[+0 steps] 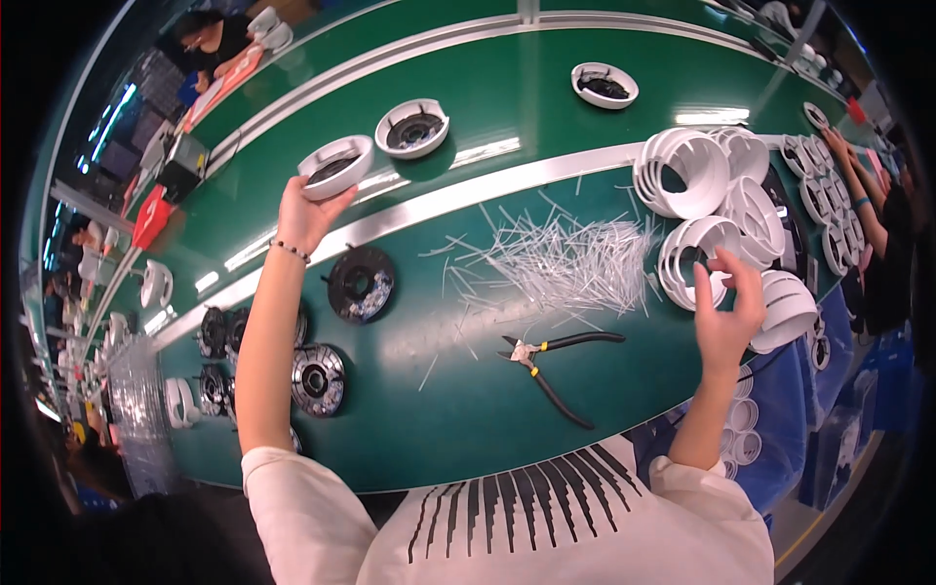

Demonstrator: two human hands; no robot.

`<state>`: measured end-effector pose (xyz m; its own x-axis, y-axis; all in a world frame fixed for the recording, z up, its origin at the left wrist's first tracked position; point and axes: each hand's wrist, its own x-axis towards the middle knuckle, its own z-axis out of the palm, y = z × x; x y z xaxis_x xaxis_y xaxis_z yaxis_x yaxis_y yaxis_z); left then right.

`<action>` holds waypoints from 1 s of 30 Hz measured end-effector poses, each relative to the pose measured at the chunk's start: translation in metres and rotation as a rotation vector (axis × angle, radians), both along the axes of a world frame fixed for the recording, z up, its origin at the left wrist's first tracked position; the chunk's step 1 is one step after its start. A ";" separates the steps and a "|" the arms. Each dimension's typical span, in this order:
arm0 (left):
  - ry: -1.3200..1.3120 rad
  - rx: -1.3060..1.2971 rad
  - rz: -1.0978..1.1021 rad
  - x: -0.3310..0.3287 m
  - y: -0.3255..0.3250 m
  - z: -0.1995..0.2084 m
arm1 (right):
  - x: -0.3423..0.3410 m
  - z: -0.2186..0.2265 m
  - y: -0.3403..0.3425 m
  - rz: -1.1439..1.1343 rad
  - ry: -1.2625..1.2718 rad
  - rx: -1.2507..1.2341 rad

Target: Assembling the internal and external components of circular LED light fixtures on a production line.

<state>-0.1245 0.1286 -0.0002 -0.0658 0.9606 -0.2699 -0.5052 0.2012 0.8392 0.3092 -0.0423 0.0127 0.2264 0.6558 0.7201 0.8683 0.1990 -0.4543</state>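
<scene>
My left hand is closed around a white round housing with a black part inside, held up over the metal rail. Just right of it, a second white housing with a black centre sits on the green surface beyond the rail. My right hand is open, thumb and forefinger apart, at the near side of a stack of white rings; whether it touches them I cannot tell. More white ring stacks stand behind. Black-handled cutting pliers lie opened on the green bench in front of me.
A heap of thin white strips covers the bench middle. One black disc part lies by my left forearm, with several more nearer. A white housing sits far off. At right, a co-worker's arms reach toward white rings.
</scene>
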 end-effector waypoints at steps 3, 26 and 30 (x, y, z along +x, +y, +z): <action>0.023 0.109 0.055 -0.038 0.049 -0.042 | 0.032 -0.006 0.000 -0.069 -0.027 -0.177; 1.761 0.507 -0.554 0.003 -0.067 -0.012 | 0.097 -0.005 0.075 0.122 -0.500 -0.247; 1.685 0.372 -0.643 -0.007 -0.057 -0.021 | 0.081 0.039 0.051 0.125 -0.501 -0.061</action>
